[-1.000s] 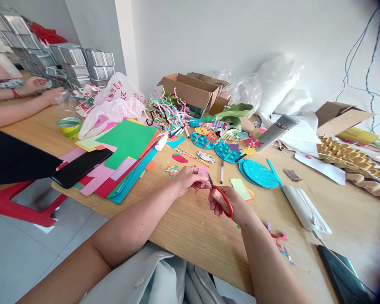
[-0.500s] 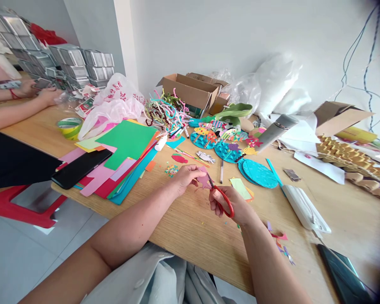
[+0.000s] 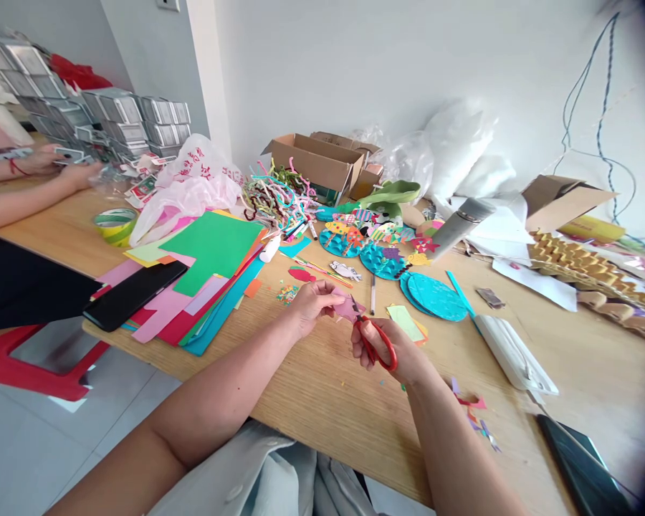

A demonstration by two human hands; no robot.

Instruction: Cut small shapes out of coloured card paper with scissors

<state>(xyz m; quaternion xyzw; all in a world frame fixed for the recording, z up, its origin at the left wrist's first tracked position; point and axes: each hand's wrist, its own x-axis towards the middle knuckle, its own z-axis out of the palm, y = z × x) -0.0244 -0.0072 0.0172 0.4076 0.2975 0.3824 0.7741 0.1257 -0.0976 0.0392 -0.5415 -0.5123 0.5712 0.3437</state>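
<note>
Between finger and thumb, my left hand pinches a small piece of purple-pink paper above the table. My right hand is closed round the red handles of a pair of scissors, whose dark blades sit at the paper's right edge. A red paper cutout and a little heap of coloured paper bits lie just beyond my left hand. Past the paper are a black-and-white fish cutout and a pen. Pale green paper rests right of the scissors.
Coloured paper sheets carry a black phone on the left. Blue discs, a grey bottle and a white case stand to the right. Pipe cleaners pile up behind. A co-worker's hands hold something at far left.
The scissor blades have parted slightly and moved away from the paper's middle to its edge. My left hand keeps its pinch on the paper. The view has shifted a little.
</note>
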